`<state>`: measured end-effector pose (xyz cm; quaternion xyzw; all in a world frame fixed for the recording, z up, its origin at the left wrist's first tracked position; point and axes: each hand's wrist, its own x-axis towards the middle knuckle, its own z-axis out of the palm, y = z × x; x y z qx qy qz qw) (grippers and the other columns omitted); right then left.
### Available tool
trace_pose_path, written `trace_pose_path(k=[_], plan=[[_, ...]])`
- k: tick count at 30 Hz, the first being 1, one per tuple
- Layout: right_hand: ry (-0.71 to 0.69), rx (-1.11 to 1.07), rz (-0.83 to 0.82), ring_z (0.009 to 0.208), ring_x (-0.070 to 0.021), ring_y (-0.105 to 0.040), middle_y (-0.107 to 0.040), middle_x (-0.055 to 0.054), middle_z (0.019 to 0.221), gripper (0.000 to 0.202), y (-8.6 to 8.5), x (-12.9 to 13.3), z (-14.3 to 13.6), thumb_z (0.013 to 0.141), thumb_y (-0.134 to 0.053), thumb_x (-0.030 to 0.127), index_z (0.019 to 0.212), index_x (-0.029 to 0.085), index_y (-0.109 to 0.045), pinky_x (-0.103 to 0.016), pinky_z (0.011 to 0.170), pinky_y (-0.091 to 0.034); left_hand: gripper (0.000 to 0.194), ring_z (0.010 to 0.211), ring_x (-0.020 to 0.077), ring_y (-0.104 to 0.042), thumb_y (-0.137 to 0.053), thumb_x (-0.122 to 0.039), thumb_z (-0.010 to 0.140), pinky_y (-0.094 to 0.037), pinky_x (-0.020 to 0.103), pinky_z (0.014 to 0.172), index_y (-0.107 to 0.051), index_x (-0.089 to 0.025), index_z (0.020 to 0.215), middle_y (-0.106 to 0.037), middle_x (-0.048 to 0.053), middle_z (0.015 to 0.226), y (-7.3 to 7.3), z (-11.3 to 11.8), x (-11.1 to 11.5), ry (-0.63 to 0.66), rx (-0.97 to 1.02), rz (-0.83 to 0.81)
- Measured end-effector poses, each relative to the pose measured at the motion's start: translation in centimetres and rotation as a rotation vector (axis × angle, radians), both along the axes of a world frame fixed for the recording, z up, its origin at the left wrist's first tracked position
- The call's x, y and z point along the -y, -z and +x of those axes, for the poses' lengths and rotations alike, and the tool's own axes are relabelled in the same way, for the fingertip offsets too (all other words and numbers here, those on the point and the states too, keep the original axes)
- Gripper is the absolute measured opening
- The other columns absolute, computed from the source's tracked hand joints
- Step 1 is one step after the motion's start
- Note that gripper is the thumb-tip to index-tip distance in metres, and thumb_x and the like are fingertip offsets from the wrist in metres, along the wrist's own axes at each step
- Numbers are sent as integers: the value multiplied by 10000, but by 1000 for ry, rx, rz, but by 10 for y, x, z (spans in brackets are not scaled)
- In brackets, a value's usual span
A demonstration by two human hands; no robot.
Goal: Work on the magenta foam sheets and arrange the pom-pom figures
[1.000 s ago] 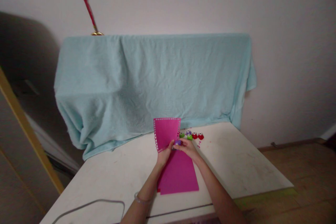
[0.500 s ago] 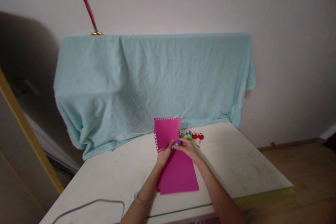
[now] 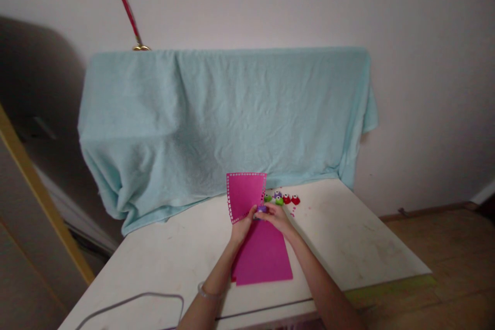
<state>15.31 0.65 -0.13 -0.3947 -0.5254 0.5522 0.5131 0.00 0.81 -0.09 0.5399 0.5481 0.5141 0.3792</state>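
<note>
A magenta sheet with small holes punched along its edges is raised off the table, and my left hand grips its lower edge. My right hand is closed on a small purple punch, which sits at the sheet's lower right corner. Beneath my hands, a stack of plain magenta sheets lies flat, with a bit of red showing at its lower left corner. Several small punches in green, red and purple stand just beyond my right hand.
Small magenta punched-out bits lie on the white table right of my hands. A grey cable curves at the front left. Behind the table hangs a light blue cloth, with a red tassel above it.
</note>
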Motion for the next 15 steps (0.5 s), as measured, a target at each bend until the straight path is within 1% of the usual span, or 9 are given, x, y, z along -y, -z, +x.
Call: trace_pose_path(k=[4,8,12,15], plan=[[4,8,7,745,-187,-637,-708,-3,798,356,1,0,1,611,-820,421,871,201,-715,-308,734,-489,537,1271,218,-502,-642,-450,802,-293,373,1149,-541,-207,1270,-569,83,1340,1,0,0,2,-6,59],[-1,7,10,744,-182,-635,-710,-6,809,363,0,0,2,619,-819,413,890,195,-717,-303,732,-485,590,1286,225,-490,-647,-455,794,-299,388,1146,-514,-185,1301,-585,99,1319,5,-1,-4,8,-1,67],[14,10,-12,769,-198,-642,-713,-8,818,378,0,0,2,591,-827,438,872,207,-724,-319,751,-496,566,1307,219,-466,-642,-459,795,-282,387,1156,-528,-204,1287,-584,86,1323,8,-1,-6,17,-5,108],[21,3,-21,771,-206,-646,-716,-7,814,400,0,-1,2,560,-839,452,863,214,-731,-333,768,-502,538,1304,205,-469,-649,-442,792,-264,374,1165,-538,-227,1273,-572,68,1340,7,0,-6,12,-6,136]])
